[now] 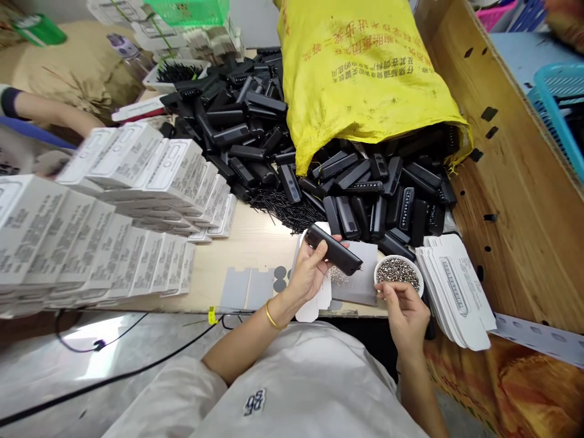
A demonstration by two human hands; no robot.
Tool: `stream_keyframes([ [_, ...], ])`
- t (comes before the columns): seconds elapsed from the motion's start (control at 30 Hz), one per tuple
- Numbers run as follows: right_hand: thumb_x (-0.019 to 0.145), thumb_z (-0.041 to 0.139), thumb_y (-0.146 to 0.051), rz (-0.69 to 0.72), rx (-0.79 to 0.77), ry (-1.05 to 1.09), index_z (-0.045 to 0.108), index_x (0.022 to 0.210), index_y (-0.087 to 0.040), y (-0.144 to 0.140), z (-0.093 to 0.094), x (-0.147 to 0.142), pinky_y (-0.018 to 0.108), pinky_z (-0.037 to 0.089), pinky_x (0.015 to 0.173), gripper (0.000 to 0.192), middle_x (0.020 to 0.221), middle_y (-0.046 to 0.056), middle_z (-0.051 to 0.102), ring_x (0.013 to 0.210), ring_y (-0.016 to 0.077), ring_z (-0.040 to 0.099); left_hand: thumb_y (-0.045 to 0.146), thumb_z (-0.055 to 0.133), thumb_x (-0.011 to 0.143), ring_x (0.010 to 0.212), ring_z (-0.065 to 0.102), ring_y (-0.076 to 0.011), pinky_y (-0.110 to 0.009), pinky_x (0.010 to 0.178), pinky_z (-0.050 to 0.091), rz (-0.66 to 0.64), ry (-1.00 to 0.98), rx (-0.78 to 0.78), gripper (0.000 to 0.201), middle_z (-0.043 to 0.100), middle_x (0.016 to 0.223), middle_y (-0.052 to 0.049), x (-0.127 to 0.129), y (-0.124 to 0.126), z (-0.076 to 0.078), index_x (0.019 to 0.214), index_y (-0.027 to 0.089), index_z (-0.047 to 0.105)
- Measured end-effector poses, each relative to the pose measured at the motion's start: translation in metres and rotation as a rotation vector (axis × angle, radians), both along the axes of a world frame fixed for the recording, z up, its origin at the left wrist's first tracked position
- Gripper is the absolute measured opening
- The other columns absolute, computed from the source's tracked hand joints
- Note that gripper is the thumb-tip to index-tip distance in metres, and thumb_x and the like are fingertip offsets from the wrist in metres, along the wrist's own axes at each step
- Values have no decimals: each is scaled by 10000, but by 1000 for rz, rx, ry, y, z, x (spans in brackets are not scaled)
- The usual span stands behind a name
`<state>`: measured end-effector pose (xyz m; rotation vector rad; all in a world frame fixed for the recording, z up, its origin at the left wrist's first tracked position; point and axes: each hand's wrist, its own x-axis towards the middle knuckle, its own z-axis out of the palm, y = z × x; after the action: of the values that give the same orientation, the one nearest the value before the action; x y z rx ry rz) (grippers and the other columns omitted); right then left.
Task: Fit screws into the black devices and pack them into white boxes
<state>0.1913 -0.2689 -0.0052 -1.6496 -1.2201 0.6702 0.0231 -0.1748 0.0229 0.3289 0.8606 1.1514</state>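
Left hand (310, 271) holds one black plastic housing (333, 250), fingers wrapped round its near end, piece tilted with its far end pointing toward 4 o'clock, raised just over the bench (255, 243). Right hand (404, 307) sits at the near rim of a small white bowl (398, 275) full of tiny metal screws; fingers pinched narrow at the rim, and whether a screw is between them is too small to tell. Bowl lies at 3 o'clock of the held housing, close by.

Under the left hand lies an unfolded white carton blank (314, 301) and grey card pieces (249, 286) at 9 o'clock of it. A stack of flat carton blanks (456, 289) lies at 3 o'clock of the bowl.

Progress, judged from the layout: rows of closed white boxes (91, 225) fill the bench at 9 to 10 o'clock, so a good share looks finished. Far more is left: a big pile of loose black housings (365, 194) at 12 o'clock, spilling from a yellow sack (365, 67), plus more of them at 11 o'clock. A heap of thin black pins (285, 210) lies at the pile's near edge. The piece in hand looks unboxed and mid-work.

Another person's arm (50, 112) shows at 10 o'clock, far edge, apart from the wearer's hands.
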Motion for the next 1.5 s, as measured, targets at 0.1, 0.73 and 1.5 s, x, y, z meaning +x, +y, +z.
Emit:
stream_keyframes([
  [0.1,892,579,-315,-18,-12,10,644,833,-197,-10,1,5,282,521,620,147,789,40,726,645,155,653,304,825,688,1090,664,-279,-450,957,505,36,29,32,441,713,971,-45,-5,5,9,962,214,492],
  [0.73,876,534,-383,146,78,635,550,756,-218,11,33,9,296,480,538,205,676,34,638,591,160,583,185,796,687,970,659,-190,-283,920,494,-43,250,173,419,699,960,-25,13,34,-4,1049,223,587],
  [1.5,850,540,-372,114,10,695,521,758,-225,21,-7,4,302,462,561,175,668,13,588,596,157,558,387,794,710,760,692,-184,-361,771,578,-228,169,-66,423,689,795,-42,7,25,-17,995,157,583],
])
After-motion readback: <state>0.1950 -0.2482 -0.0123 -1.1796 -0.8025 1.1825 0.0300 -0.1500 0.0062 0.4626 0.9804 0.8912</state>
